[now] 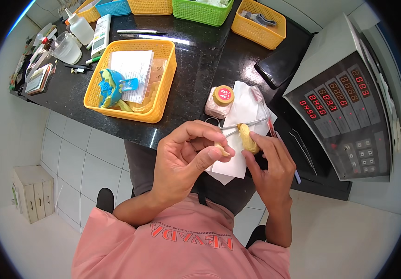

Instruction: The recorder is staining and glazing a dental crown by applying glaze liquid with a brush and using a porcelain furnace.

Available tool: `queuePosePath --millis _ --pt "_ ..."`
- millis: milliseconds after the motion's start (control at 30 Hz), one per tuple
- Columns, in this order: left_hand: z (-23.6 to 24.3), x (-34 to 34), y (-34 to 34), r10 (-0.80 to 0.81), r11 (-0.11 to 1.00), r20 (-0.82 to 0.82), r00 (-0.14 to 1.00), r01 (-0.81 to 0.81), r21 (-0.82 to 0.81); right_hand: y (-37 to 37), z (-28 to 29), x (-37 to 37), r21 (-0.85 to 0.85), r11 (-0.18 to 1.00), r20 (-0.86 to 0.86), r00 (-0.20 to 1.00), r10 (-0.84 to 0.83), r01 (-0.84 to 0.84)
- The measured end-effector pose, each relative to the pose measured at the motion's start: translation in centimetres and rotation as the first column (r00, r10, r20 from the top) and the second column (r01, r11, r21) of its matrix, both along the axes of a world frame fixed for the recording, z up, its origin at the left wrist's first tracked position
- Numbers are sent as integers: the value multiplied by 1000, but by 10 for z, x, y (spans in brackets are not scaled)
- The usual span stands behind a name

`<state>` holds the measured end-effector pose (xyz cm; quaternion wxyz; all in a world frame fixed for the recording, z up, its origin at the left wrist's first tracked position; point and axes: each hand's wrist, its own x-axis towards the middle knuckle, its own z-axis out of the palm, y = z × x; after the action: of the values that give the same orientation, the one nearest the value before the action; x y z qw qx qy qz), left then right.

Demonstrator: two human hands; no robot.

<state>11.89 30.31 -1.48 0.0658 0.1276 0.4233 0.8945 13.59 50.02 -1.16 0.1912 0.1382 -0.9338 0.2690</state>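
My left hand [179, 160] is raised over the counter's edge, thumb and fingertips pinching a small cream-yellow curved piece [222, 149]. Close by on the right, my right hand [274, 167] grips a yellow lump that looks like a plaster dental cast [248, 140]; its far side is turned from view. The two pieces are apart. White paper [230, 168] lies beneath my hands. On it rest metal scissors [256, 122], partly hidden by the cast, and a pinkish toothbrush [257, 95]. A clear jar with a gold lid [223, 95] stands beside the paper.
A yellow basket [169, 69] at left holds a blue dental impression tray [128, 84] and papers. More baskets line the back. A control unit with red digits [344, 111] stands at right, near a black phone [275, 72] and tweezers [304, 151]. Bottles and cups crowd the far left.
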Motion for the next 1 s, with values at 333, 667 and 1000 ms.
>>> queuePosePath --millis 333,667,1000 --pt "0 -6 -1 -41 994 39 998 37 103 7 14 14 -373 891 143 965 -220 258" --pt "65 -63 12 -114 970 -200 973 66 -233 24 87 -18 -165 986 -121 993 -9 -11" --pt "84 -103 21 -61 954 -392 918 -62 -295 -2 52 -14 229 972 200 980 13 -60"
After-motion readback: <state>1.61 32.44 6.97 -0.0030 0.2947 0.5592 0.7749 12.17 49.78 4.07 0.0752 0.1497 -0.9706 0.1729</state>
